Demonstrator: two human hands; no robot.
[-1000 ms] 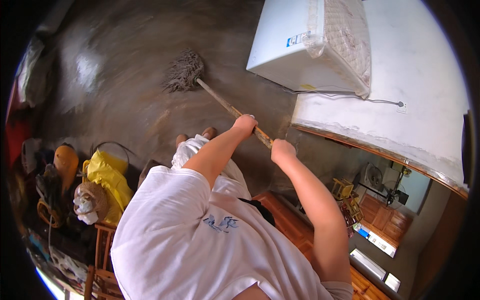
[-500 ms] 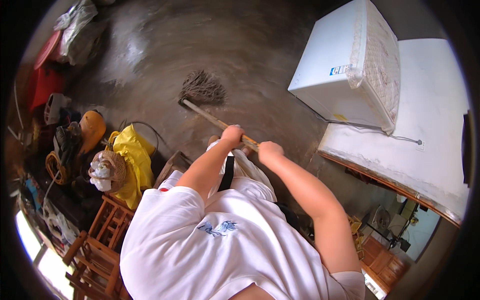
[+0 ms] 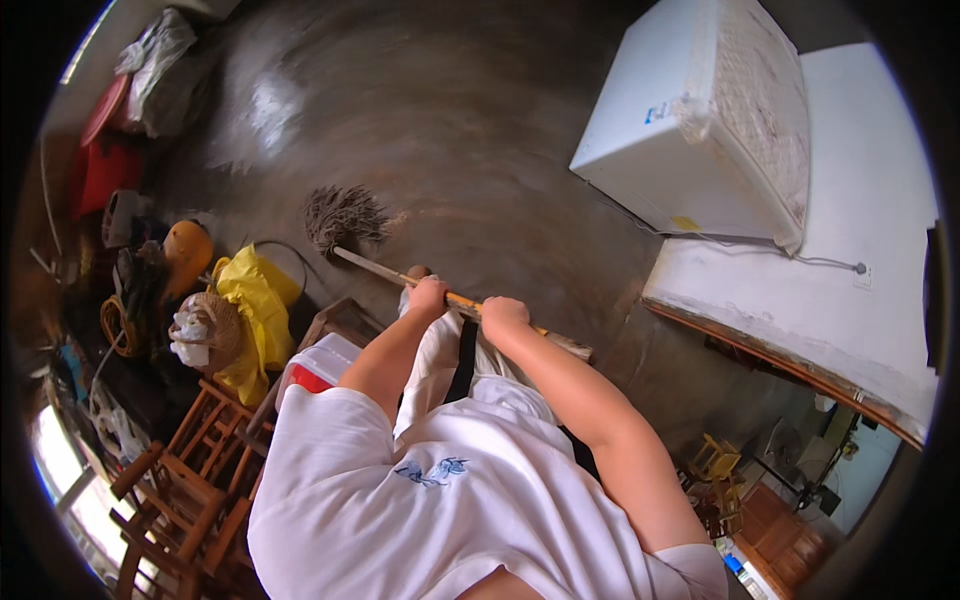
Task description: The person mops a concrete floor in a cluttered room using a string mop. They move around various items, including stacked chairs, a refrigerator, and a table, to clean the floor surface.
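A mop (image 3: 372,263) with a wooden handle lies slantwise ahead of me, its grey string head (image 3: 343,216) spread on the dark, wet-looking floor (image 3: 450,120). My left hand (image 3: 428,297) is wrapped round the handle on the side nearer the mop head. Further up the handle, to the right, my right hand (image 3: 504,316) is closed on it too. The handle's upper end passes beyond my right hand near my waist. Part of one shoe shows beside my left hand.
At the right stands a white chest freezer (image 3: 640,130) with a cloth cover, its cord plugged into the wall. A yellow bag (image 3: 262,310), a wicker basket (image 3: 222,335), wooden chairs (image 3: 190,470) and a red bin (image 3: 103,175) crowd the left side.
The mop head has moved left and slightly nearer to me. Both my hands have shifted left and down with the handle, still gripping it.
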